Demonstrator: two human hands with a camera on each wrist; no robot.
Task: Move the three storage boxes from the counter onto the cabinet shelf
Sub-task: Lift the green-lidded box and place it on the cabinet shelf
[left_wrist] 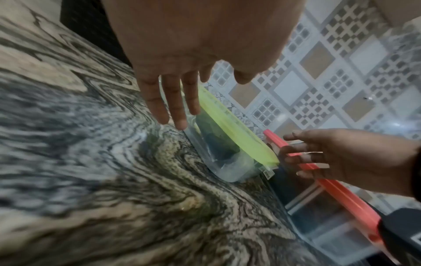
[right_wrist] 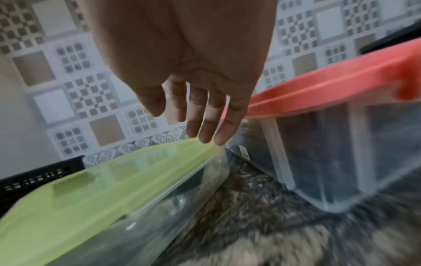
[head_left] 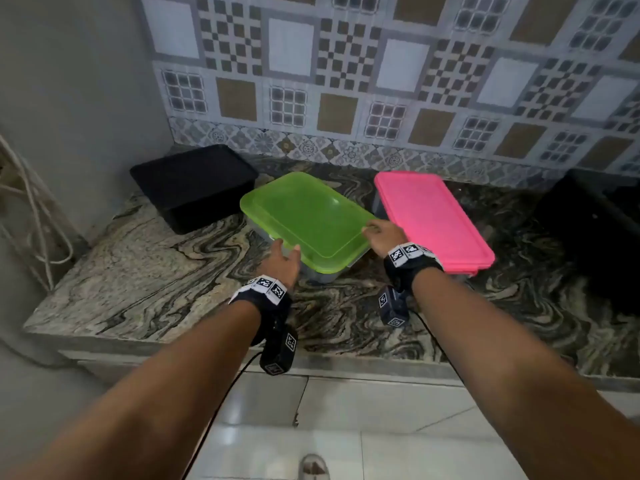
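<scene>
Three storage boxes stand on the marbled counter [head_left: 145,271]: a black box [head_left: 194,185] at the back left, a clear box with a green lid [head_left: 304,216] in the middle, and a clear box with a pink lid [head_left: 429,216] to its right. My left hand [head_left: 285,252] is open with straight fingers at the green box's near-left side [left_wrist: 214,153]. My right hand [head_left: 375,230] is open, its fingertips [right_wrist: 205,136] at the right edge of the green lid [right_wrist: 91,194], in the gap beside the pink-lidded box [right_wrist: 341,144]. Neither hand grips anything.
A patterned tile wall [head_left: 346,81] backs the counter. White cables [head_left: 31,209] hang on the left wall. A dark object [head_left: 588,230] sits at the counter's right. The counter's front edge [head_left: 207,344] runs above a tiled floor.
</scene>
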